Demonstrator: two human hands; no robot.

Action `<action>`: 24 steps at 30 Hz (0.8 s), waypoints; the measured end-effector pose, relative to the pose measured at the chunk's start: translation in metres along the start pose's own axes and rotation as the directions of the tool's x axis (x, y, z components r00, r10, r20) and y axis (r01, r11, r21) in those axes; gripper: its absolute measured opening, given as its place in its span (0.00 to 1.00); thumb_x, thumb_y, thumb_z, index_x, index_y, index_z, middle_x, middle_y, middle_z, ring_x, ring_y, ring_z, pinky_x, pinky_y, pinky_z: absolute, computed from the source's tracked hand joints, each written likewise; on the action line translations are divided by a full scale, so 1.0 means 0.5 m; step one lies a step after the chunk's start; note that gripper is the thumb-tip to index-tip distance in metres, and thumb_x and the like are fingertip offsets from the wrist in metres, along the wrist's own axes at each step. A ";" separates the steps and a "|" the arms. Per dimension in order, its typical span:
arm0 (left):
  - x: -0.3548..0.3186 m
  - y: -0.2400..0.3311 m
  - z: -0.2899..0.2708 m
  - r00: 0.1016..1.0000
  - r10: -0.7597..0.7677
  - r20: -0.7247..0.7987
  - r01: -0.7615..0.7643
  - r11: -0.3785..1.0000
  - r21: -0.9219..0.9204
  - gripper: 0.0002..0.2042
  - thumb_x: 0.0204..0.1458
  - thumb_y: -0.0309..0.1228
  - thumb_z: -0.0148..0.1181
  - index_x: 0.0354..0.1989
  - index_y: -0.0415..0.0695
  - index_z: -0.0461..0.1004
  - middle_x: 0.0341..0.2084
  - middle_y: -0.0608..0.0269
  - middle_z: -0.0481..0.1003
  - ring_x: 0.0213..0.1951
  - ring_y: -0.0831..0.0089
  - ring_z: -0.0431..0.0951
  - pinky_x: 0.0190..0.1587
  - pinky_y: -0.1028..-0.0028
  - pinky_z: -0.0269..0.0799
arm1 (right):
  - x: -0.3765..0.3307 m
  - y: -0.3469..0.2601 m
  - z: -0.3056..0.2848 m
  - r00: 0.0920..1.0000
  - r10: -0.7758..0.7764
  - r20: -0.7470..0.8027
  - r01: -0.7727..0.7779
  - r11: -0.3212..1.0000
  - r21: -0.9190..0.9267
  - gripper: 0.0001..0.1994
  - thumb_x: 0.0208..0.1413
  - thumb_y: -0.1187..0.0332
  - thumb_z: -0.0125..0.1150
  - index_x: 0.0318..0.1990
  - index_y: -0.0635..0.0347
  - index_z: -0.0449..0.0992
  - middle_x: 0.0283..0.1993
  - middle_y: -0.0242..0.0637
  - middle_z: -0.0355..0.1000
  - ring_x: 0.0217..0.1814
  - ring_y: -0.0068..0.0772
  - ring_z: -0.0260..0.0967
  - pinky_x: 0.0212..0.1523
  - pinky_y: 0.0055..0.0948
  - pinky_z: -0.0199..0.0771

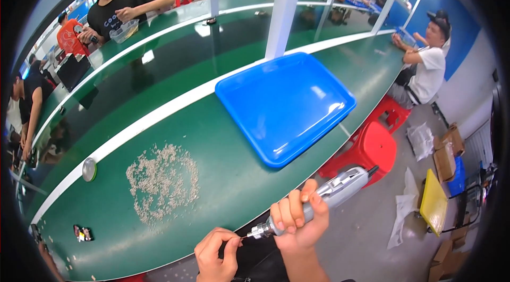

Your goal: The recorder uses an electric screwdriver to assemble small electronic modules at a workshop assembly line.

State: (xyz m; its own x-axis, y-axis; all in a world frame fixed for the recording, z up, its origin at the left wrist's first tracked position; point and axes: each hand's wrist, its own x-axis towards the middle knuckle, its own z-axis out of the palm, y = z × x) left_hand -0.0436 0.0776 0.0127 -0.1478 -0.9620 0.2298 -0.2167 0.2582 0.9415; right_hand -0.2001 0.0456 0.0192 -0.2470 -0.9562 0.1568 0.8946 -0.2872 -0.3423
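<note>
A grey electric screwdriver [342, 185] is gripped in my right hand [298, 217], fingers wrapped round its body. It lies aslant, its metal chuck and thin bit pointing left, just off the table's near edge. My left hand [217, 253] is closed in a pinch at the tip of the bit. Whatever sits between those fingertips is too small to make out. Beyond my hands, many small, pale metal pieces, seemingly screws [163, 182], lie spread on the green table [223, 186].
An empty blue tray [287, 109] stands on the table's far side. A round tin [89, 169] and a small dark object [83, 233] lie at left. Red stools [374, 146] and a yellow-decked cart [433, 202] stand at right. Several people sit around the tables.
</note>
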 end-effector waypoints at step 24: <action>0.183 0.302 -0.157 0.675 0.728 0.118 -0.729 0.683 -0.050 0.12 0.59 0.34 0.51 0.34 0.36 0.73 0.25 0.50 0.75 0.27 0.61 0.74 0.31 0.68 0.70 | 0.066 0.055 -0.051 0.970 0.083 -0.228 -0.050 0.988 0.148 0.11 0.59 0.59 0.49 0.33 0.56 0.70 0.16 0.30 0.54 0.19 0.24 0.52 0.28 0.26 0.55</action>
State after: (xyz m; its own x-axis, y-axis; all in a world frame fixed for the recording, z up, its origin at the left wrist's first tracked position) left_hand -0.0144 0.0215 0.1954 -0.3715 -0.4505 0.8118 0.0080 0.8728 0.4880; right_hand -0.1931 0.0047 -0.0088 -0.2504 -0.9642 -0.0872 0.9510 -0.2281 -0.2087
